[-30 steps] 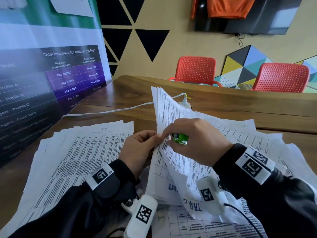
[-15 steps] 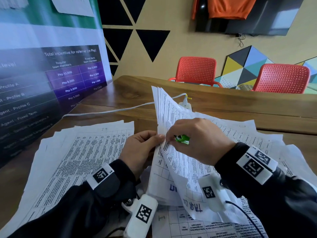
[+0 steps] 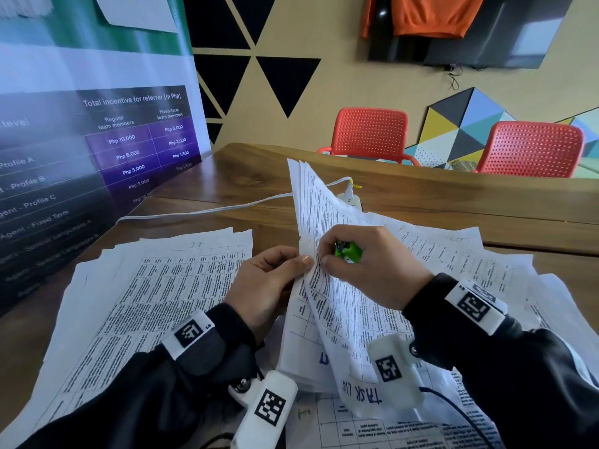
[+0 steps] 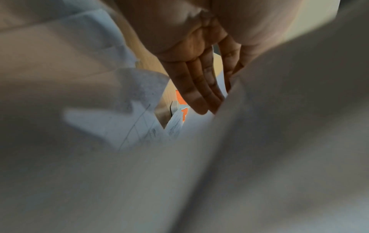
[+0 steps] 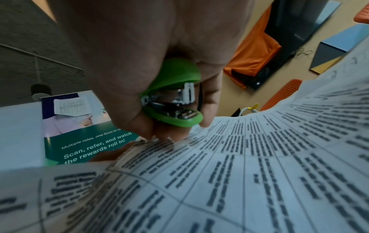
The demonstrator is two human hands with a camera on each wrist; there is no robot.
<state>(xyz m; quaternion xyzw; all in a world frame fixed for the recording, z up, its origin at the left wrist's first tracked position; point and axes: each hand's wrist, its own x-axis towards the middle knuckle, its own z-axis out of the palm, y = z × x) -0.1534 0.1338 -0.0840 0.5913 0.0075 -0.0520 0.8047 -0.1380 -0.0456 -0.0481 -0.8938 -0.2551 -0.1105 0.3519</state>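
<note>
Head view: the left hand point(image 3: 269, 283) and right hand point(image 3: 372, 270) meet at the left edge of a bundle of sheets point(image 3: 324, 202) tilted up off the table point(image 3: 421, 202). The left thumb lies on the near face and the fingers go behind, pinching that edge. The right hand curls round a green stapler point(image 3: 348, 252), and its thumb and forefinger tips pinch the same edge just beside the left thumb. A flat stack point(image 3: 146, 303) lies to the left. A white cable point(image 3: 201, 210) crosses the table behind.

Left wrist view: the fingers point(image 4: 199, 88) are straight and pressed together, flat against blurred sheets point(image 4: 259, 141).

Right wrist view: the stapler point(image 5: 171, 93) sits in the curled right hand point(image 5: 129, 47), metal mouth showing, just above the sheets point(image 5: 239, 173); the fingertips touch the paper's edge
</note>
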